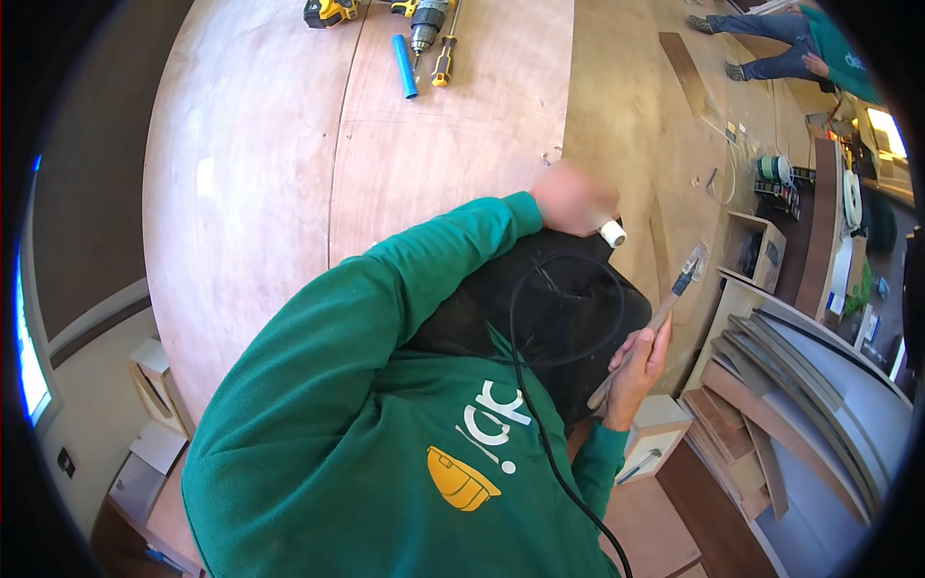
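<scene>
My right hand (641,366) is closed round the wooden handle of a hammer (667,306), whose metal head points away from me at the right. My left hand (575,197) reaches across the near edge of the large plywood surface (241,193). Its fingers are blurred, and a white cylinder (613,234) sticks out from beneath them, apparently in its grasp. Dark trousers (568,318) show below that hand, with a black cable (520,385) looping over them and down my green sweatshirt.
A yellow-black drill (426,27), blue tube (405,67) and screwdriver (445,60) lie at the far side of the plywood. Curved boards (800,405) stand in a rack at right. A small open box (753,249) sits behind it. Another person (800,48) is far right.
</scene>
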Demonstrator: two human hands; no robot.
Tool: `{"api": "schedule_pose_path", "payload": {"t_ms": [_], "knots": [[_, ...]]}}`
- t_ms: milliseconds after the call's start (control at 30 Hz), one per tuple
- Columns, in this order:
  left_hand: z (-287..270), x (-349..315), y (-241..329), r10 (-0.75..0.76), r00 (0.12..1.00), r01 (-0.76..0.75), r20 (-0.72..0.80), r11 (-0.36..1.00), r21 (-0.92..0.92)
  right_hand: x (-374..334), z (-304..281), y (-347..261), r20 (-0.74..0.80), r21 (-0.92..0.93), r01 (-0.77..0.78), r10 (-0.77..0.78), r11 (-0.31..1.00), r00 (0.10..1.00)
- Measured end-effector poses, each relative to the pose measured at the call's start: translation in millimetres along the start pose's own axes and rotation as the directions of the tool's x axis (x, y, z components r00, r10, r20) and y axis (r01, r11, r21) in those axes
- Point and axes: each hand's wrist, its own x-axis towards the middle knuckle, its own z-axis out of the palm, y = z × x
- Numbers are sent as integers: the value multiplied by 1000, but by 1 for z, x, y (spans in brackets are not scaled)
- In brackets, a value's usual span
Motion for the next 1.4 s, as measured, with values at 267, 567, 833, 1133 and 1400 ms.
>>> {"api": "schedule_pose_path", "payload": {"t_ms": [267, 567, 833, 1133, 1400], "knots": [[-1, 0, -1, -53, 999, 53, -3, 998, -28, -5, -8, -9, -31, -57, 66, -68, 996, 997], [-5, 6, -3, -52, 998, 51, -31, 998, -46, -10, 1, 19, 44, -279, 316, -317, 907, 947], [19, -13, -18, -75, 981, 47, 177, 987, 155, -9, 1, 46, 60, -246, 259, -252, 934, 966], [10, 6, 5, -124, 974, 101, 189, 987, 129, 19, -9, 12, -39, -178, 365, -377, 914, 925], [6, 3, 5, -172, 958, 134, 229, 976, 174, 9, -4, -3, -14, -214, 347, -359, 913, 933]]}}
